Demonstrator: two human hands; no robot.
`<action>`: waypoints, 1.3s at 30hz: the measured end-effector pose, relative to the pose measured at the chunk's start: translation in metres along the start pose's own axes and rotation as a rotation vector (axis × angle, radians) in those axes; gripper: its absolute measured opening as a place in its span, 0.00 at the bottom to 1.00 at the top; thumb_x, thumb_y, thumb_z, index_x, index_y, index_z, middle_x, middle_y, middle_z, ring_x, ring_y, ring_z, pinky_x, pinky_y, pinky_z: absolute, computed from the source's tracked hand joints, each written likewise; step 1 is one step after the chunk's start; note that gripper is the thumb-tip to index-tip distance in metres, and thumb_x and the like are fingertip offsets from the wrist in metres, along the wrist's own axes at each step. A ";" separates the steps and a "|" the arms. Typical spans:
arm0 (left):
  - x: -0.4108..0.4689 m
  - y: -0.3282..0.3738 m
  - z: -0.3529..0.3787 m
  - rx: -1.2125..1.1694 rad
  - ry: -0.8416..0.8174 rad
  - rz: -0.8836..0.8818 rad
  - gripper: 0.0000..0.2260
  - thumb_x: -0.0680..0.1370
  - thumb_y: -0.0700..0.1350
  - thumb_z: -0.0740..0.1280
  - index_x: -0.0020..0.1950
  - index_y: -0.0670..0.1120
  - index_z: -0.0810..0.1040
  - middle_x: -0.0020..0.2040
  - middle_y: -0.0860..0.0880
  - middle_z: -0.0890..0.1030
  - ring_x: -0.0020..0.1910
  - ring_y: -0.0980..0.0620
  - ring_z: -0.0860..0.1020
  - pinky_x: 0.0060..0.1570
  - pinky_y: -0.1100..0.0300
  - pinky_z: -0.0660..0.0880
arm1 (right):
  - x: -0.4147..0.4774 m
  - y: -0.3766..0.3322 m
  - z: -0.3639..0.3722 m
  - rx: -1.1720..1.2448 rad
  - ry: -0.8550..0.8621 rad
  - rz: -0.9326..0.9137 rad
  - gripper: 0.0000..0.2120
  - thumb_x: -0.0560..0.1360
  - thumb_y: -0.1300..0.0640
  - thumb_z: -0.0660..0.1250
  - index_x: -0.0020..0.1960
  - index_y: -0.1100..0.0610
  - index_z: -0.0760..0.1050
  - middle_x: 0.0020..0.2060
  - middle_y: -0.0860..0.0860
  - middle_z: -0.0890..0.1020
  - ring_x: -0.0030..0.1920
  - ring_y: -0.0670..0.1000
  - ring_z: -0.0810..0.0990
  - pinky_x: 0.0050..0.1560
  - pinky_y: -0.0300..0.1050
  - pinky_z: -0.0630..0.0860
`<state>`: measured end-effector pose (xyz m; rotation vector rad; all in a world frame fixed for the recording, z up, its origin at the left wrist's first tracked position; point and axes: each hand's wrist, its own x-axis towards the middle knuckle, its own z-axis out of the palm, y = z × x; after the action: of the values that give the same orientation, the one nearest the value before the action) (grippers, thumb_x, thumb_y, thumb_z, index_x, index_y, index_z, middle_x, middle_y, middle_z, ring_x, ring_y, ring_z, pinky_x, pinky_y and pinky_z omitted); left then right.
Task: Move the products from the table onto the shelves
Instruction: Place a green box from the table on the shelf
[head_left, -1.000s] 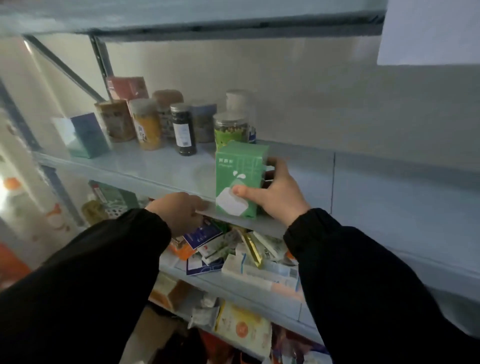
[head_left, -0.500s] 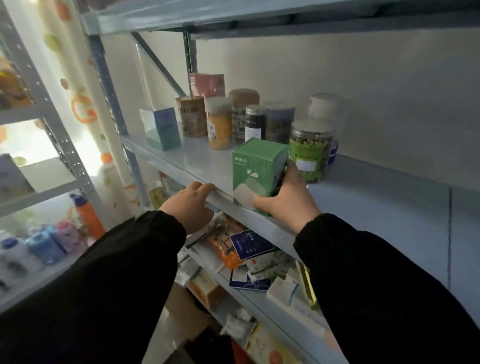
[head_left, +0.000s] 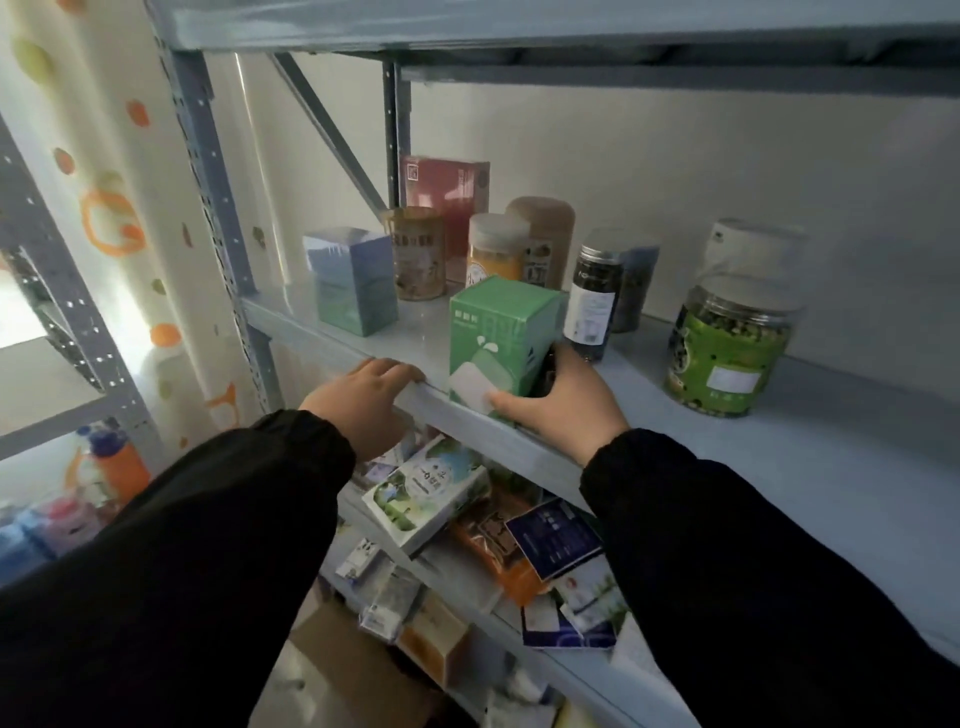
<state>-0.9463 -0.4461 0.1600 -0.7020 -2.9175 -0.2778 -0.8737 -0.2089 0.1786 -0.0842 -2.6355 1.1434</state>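
Evidently right hand (head_left: 563, 405) is gripping green cardboard box (head_left: 498, 332), seating it upright; left hand (head_left: 358, 410) is hooking grey metal shelf (head_left: 779, 467), bracing.

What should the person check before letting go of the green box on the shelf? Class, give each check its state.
1. Green box upright: ok.
2. Its base fully on the shelf, not over the front edge: cannot tell.
3. Right hand grips the box: ok.
4. Left hand holds the shelf edge, apart from the box: ok.
5. Box clear of the dark jar behind: cannot tell.
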 end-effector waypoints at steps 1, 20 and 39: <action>0.003 -0.009 -0.002 0.002 0.000 0.005 0.28 0.76 0.43 0.65 0.75 0.58 0.65 0.75 0.53 0.66 0.73 0.50 0.67 0.70 0.53 0.67 | 0.006 -0.005 0.006 -0.013 -0.014 0.014 0.35 0.68 0.41 0.78 0.70 0.50 0.71 0.67 0.47 0.79 0.63 0.48 0.78 0.58 0.41 0.73; 0.020 -0.035 0.004 -0.014 0.016 0.126 0.23 0.76 0.52 0.63 0.72 0.54 0.66 0.68 0.51 0.69 0.59 0.44 0.78 0.61 0.52 0.73 | 0.080 -0.019 0.068 -0.514 -0.052 0.209 0.54 0.59 0.15 0.54 0.76 0.47 0.68 0.70 0.53 0.74 0.70 0.56 0.70 0.70 0.54 0.69; 0.015 -0.029 0.009 -0.035 0.019 0.066 0.22 0.76 0.48 0.68 0.68 0.50 0.67 0.62 0.46 0.68 0.56 0.38 0.78 0.51 0.50 0.72 | 0.018 -0.020 0.058 -0.744 -0.122 0.127 0.39 0.79 0.28 0.47 0.81 0.52 0.57 0.80 0.54 0.60 0.78 0.57 0.59 0.75 0.58 0.55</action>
<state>-0.9735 -0.4633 0.1497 -0.7950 -2.8710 -0.3270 -0.9057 -0.2609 0.1587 -0.3325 -3.0508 0.1418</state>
